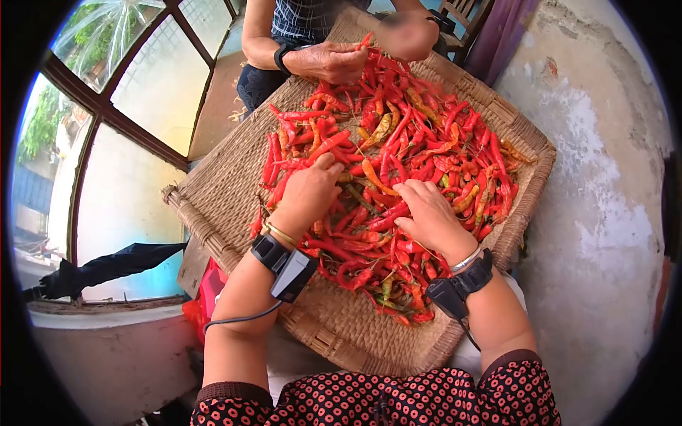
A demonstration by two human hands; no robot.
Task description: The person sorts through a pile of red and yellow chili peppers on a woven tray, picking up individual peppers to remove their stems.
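Observation:
Red chili peppers (355,245), with some orange and yellowish ones, lie heaped on a woven tray (220,188). My left hand (309,195) is on the left side of the heap, its fingers bent together; what is between them, if anything, is hidden. A long red chili pepper (331,143) lies just beyond its fingertips. On the heap's near right side rests my right hand (432,219), its thumb apart from the fingers. Close to its fingertips is a curved orange chili pepper (375,176), and a red chili pepper (389,216) lies by the thumb.
Across the tray, another person's hand (334,62) holds a red chili pepper (366,40). A window with dark frames (106,113) and a folded black umbrella (114,270) are at the left. A worn plaster wall (590,192) stands at the right. Cabled devices sit on my wrists.

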